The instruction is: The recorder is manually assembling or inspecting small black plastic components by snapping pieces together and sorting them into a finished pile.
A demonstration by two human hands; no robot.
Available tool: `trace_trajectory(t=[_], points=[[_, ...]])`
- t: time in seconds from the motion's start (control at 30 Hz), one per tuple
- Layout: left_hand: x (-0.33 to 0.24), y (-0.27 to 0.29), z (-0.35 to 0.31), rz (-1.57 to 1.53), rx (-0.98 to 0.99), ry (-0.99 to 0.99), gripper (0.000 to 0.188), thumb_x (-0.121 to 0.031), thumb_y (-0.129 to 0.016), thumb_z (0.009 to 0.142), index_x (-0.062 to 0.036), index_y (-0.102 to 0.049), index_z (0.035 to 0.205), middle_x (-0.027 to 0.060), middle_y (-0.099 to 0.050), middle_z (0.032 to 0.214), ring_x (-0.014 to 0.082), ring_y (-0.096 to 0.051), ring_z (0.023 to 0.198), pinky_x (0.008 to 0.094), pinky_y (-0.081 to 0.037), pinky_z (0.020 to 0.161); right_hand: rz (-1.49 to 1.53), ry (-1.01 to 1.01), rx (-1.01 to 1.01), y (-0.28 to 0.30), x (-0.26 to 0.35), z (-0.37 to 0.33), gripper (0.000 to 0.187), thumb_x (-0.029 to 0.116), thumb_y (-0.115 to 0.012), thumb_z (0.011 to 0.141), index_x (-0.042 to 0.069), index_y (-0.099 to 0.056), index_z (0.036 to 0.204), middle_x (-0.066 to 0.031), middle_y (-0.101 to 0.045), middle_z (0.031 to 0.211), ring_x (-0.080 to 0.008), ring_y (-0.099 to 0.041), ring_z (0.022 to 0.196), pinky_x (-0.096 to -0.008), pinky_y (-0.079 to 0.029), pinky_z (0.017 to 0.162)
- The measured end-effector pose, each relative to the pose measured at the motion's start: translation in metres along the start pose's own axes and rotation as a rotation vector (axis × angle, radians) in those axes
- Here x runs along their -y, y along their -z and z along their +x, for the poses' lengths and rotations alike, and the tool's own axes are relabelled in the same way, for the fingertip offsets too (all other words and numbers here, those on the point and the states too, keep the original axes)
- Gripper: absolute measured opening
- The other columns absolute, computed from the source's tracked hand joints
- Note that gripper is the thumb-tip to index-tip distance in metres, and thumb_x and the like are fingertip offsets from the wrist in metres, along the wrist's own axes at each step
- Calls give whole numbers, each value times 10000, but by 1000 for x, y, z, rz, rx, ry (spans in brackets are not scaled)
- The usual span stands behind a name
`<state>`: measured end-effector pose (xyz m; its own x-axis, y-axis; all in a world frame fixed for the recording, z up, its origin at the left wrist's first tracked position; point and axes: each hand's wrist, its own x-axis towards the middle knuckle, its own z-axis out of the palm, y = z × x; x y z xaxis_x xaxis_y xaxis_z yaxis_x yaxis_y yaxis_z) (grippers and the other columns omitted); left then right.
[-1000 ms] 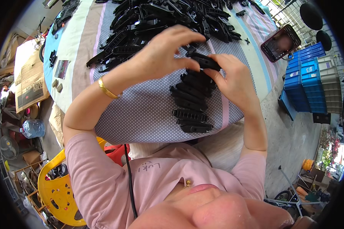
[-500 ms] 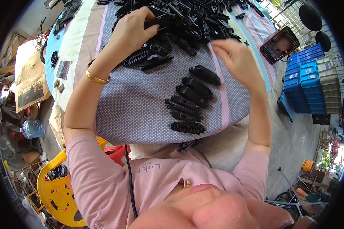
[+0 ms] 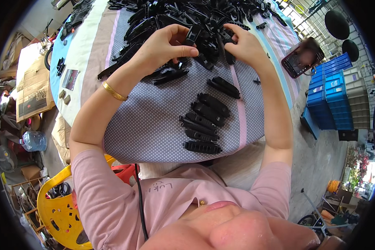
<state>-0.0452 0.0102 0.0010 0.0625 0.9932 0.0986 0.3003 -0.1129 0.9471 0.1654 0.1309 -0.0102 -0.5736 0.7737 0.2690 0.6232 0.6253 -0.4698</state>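
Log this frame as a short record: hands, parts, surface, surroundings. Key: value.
left hand: over near edge of pile, black part at its fingers, grip unclear
left wrist: gold bracelet
right hand: at pile's near right, fingers around dark parts, grip unclear
pile: jumbled black parts, far side of table
column: black parts side by side toward near edge; farthest set apart by a gap
surface: striped and dotted cloth
right side: phone, blue crates
lower left: yellow chair
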Motion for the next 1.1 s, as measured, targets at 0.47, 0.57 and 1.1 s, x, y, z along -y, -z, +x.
trace_trajectory(t=[0.47, 0.57, 1.1], points=[[6, -17, -2, 101, -9, 28, 539, -80, -721, 705, 23, -503, 1187, 142, -641, 950, 188, -624, 877, 280, -474, 820, 1053, 208, 86, 4, 41, -23, 400, 1, -593, 797, 19, -519, 1190, -62, -592, 946, -131, -597, 883, -262, -512, 818], [10, -16, -2, 265, -40, -146, 549, -113, -720, 705, 33, -505, 1188, 158, -631, 982, 201, -618, 897, 286, -471, 825, 885, 140, 70, -1, 42, -24, 369, 36, -681, 762, 6, -556, 1107, -57, -613, 936, -127, -601, 882, -245, -493, 824], [-4, -13, -6, 389, -116, -248, 502, -127, -703, 759, -7, -520, 1211, 72, -634, 1004, 83, -577, 869, 228, -481, 777, 246, 445, -275, -4, 45, -26, 245, 106, -741, 701, 46, -635, 913, -35, -574, 940, -160, -560, 907, -246, -461, 682]])
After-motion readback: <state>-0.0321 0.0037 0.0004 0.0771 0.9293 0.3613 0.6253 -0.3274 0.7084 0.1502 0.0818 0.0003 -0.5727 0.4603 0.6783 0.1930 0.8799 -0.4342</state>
